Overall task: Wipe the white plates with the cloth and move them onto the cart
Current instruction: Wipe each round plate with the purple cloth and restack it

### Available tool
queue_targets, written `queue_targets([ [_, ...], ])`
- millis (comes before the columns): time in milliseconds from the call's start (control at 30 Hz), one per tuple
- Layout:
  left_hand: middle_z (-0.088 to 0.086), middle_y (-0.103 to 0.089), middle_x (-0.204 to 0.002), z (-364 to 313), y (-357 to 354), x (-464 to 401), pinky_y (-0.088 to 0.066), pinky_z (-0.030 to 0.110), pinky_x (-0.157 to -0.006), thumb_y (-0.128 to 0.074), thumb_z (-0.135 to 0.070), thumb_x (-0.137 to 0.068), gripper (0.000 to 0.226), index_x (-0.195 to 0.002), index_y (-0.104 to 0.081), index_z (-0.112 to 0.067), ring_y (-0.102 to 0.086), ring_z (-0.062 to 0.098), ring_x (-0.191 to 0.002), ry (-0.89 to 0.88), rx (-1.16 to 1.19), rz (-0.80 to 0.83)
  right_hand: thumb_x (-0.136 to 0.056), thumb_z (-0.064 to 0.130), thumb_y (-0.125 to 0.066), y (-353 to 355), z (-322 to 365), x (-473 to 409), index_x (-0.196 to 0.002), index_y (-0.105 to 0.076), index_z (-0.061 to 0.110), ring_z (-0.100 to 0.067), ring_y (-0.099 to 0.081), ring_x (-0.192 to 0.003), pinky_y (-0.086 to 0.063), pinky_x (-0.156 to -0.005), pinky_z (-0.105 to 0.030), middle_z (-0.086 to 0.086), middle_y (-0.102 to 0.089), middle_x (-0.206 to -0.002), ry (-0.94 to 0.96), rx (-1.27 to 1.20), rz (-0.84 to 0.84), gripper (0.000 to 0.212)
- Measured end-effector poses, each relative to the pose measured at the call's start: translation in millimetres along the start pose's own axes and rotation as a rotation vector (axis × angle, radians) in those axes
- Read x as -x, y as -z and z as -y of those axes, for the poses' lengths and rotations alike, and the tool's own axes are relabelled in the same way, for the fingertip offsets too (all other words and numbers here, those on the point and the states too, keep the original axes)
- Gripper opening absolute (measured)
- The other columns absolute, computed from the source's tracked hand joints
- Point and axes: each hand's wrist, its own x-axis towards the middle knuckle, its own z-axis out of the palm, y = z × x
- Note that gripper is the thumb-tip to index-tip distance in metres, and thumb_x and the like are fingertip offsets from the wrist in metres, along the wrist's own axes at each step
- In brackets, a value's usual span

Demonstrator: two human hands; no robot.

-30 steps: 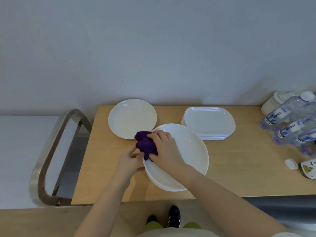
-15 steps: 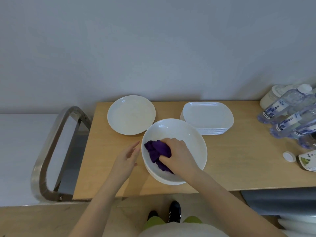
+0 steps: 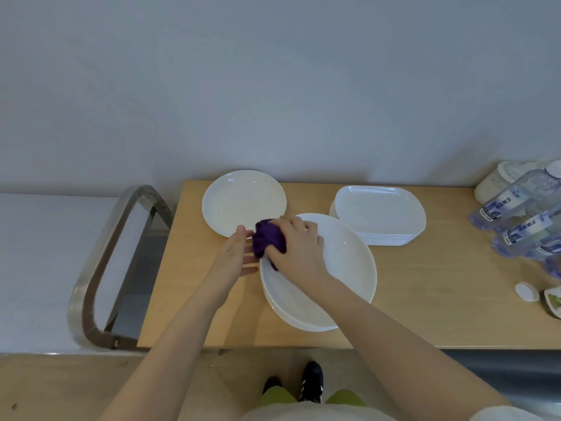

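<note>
- While my right hand (image 3: 296, 247) curls round the bunched purple cloth (image 3: 267, 240), it presses the cloth onto the far-left rim of the top plate (image 3: 343, 265); my fingers are bent over the cloth and my knuckles face up
- That plate lies on a stack of round white plates (image 3: 306, 325) at the middle of the wooden table (image 3: 425, 302), close to the near edge; the edges of the plates beneath show at its near-left side
- Beside it, my left hand (image 3: 232, 259) is held with its fingers straight and together, the tips at the plate's left rim; the thumb points up towards the cloth; it grips nothing, and I cannot tell whether the fingertips touch the rim or slip just under it
- Behind my hands a single round white plate (image 3: 243, 202) lies flat at the table's far-left corner; the cloth is just beside its near edge
- To the right of that one, a stack of rounded-square white plates (image 3: 379, 211) sits by the wall, just behind the plate under the cloth
- Left of the table the cart's metal handle (image 3: 91, 268) loops upward, with a dark shelf (image 3: 136, 299) showing below it
- At the far right, clear water bottles (image 3: 516, 208) with blue labels lie on their sides; a white bottle cap (image 3: 526, 291) sits nearer me, apart from them
</note>
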Motion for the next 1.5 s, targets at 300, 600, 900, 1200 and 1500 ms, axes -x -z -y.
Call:
queue_targets([
  [300, -0.003, -0.065, -0.106, -0.6, -7.6, -14.0, -0.05, 0.023, -0.068, -0.044, -0.037, -0.099, 0.024, -0.114, -0.055, -0.023, -0.062, 0.011, -0.091, -0.015, -0.314, -0.025, -0.081, 0.045, -0.059, -3.0, -8.2, 67.7, -0.127, -0.048, 0.032, -0.023, -0.035, -0.123, -0.034, -0.098, -0.04, 0.006, -0.046, -0.136, 0.28, 0.271, 0.102, 0.049],
  [600, -0.014, -0.064, -0.103, 16.0, -24.0, -12.1, -0.05, 0.035, -0.077, -0.047, -0.03, -0.095, 0.027, -0.117, -0.061, -0.033, -0.057, 0.01, -0.093, -0.117, -0.636, -0.205, -0.086, 0.043, -0.056, 33.9, -51.6, 91.4, -0.123, -0.055, 0.031, -0.022, -0.037, -0.128, -0.028, -0.104, -0.037, 0.009, -0.046, -0.14, 0.167, 0.382, 0.149, 0.039],
  [900, -0.018, -0.064, -0.095, 12.0, -25.1, -10.5, -0.051, 0.036, -0.077, -0.047, -0.027, -0.095, 0.026, -0.112, -0.064, -0.035, -0.058, 0.009, -0.09, -0.119, -0.635, -0.218, -0.089, 0.038, -0.053, 56.7, -83.3, 37.7, -0.122, -0.054, 0.03, -0.024, -0.041, -0.118, -0.031, -0.094, -0.032, 0.009, -0.048, -0.133, 0.028, 0.592, 0.018, 0.035],
  [1200, -0.016, -0.064, -0.087, 14.0, -26.2, -8.7, -0.052, 0.035, -0.069, -0.048, -0.023, -0.096, 0.026, -0.113, -0.064, -0.034, -0.06, 0.009, -0.088, -0.15, -0.618, -0.222, -0.085, 0.031, -0.059, 15.5, -36.3, -9.5, -0.119, -0.058, 0.023, -0.03, -0.046, -0.112, -0.034, -0.088, -0.04, -0.001, -0.054, -0.124, 0.198, 0.486, -0.063, 0.034],
  [1500, -0.012, -0.066, -0.091, 10.6, -25.2, -8.0, -0.053, 0.039, -0.076, -0.049, -0.02, -0.095, 0.025, -0.112, -0.066, -0.029, -0.061, 0.012, -0.09, -0.141, -0.592, -0.201, -0.084, 0.016, -0.058, 39.3, -53.8, -12.1, -0.113, -0.058, 0.022, -0.03, -0.051, -0.102, -0.038, -0.079, -0.04, -0.002, -0.056, -0.121, 0.109, 0.704, -0.174, 0.029],
])
